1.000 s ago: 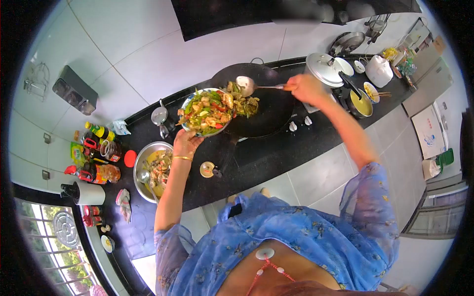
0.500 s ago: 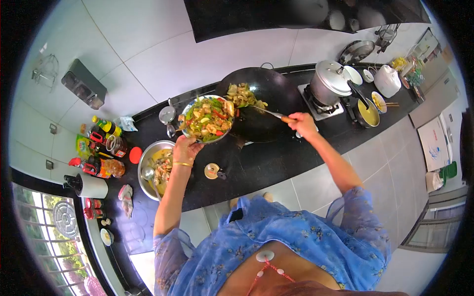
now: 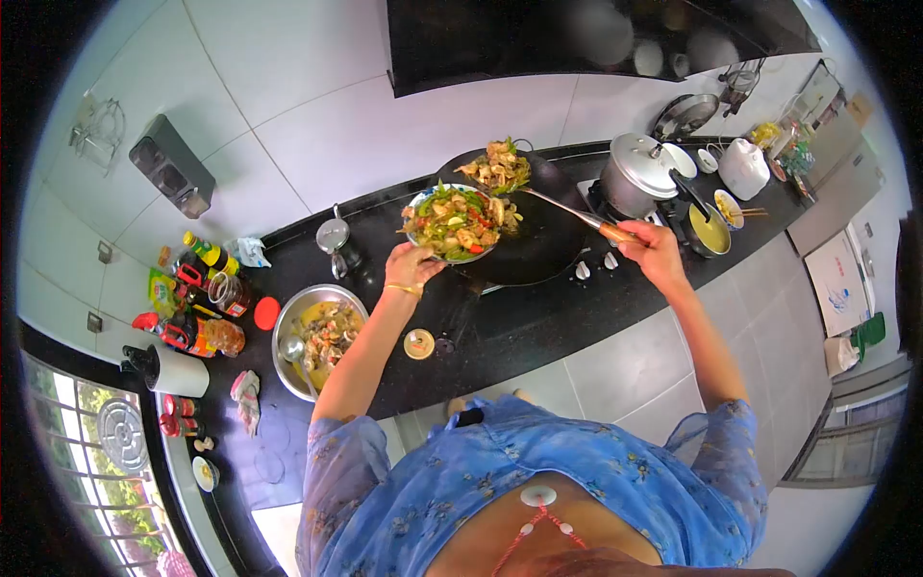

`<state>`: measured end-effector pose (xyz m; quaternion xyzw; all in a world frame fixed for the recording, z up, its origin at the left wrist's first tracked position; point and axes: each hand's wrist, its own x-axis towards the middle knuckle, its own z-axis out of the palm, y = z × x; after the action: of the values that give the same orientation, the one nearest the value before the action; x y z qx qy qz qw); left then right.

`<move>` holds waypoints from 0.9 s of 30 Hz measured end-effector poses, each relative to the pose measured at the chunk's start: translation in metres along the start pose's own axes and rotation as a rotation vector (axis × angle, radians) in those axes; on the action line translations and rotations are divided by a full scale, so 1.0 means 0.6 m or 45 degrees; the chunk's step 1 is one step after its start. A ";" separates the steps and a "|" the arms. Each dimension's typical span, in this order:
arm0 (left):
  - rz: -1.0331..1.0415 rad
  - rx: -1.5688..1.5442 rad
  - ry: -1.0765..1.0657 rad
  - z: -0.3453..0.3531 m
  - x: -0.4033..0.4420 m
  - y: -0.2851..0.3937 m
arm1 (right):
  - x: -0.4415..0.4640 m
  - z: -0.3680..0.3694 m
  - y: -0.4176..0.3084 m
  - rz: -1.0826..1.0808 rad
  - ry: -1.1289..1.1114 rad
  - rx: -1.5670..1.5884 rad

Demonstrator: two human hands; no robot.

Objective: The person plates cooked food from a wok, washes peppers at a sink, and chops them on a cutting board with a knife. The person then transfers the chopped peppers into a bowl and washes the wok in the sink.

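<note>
My left hand (image 3: 411,269) is closed on the rim of a plate (image 3: 411,234) heaped with stir-fried green and red peppers and pale pieces. The plate is held over the near left side of a black wok (image 3: 538,255). My right hand (image 3: 656,256) grips the wooden handle of a spatula (image 3: 567,209). A load of stir-fry (image 3: 500,168) sits on the spatula's head, raised behind the plate and above the wok. The food partly hides the spatula's blade, and the plate covers part of the wok.
Left of the wok stand a steel basin (image 3: 282,348) with food and a ladle, plus several bottles (image 3: 213,252). To the right are a pressure cooker (image 3: 635,173) and a pan of yellow liquid (image 3: 710,231). A round lid (image 3: 418,344) lies near the counter's front edge.
My left hand has moved the plate right, closer over the wok. The spatula has come up out of the wok with food on it, and my right hand has shifted right.
</note>
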<state>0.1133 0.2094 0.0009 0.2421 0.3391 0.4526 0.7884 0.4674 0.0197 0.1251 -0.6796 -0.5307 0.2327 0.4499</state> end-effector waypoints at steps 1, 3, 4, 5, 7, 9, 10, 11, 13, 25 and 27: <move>-0.002 -0.001 -0.013 0.012 0.010 -0.006 | -0.009 -0.008 -0.020 -0.001 0.012 -0.007; 0.030 -0.027 0.112 0.035 0.031 -0.022 | -0.032 -0.012 -0.065 -0.002 0.015 -0.129; 0.010 -0.060 0.082 0.042 0.041 -0.026 | -0.045 -0.008 -0.085 0.021 0.023 -0.146; 0.004 -0.061 0.072 0.050 0.051 -0.030 | -0.055 -0.001 -0.088 0.023 0.033 -0.153; -0.028 -0.083 0.022 0.074 0.056 -0.033 | -0.072 0.009 -0.086 -0.130 0.069 -0.272; -0.034 -0.056 0.097 0.087 0.058 -0.040 | -0.083 0.015 -0.079 -0.224 0.106 -0.323; -0.052 -0.037 0.075 0.089 0.060 -0.042 | -0.089 0.017 -0.086 -0.322 0.168 -0.498; -0.071 -0.016 0.055 0.090 0.061 -0.045 | -0.093 0.019 -0.090 -0.417 0.229 -0.672; -0.083 -0.022 0.020 0.087 0.065 -0.053 | -0.096 0.020 -0.090 -0.507 0.271 -0.773; -0.082 0.050 -0.156 0.085 0.054 -0.044 | -0.092 -0.001 -0.116 -0.842 0.492 -1.286; -0.067 0.030 -0.174 0.082 0.055 -0.043 | -0.096 -0.001 -0.125 -0.846 0.418 -1.332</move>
<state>0.1762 0.2226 0.0050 0.2727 0.2959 0.4102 0.8184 0.4102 -0.0317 0.1804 -0.6353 -0.6807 -0.3159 0.1825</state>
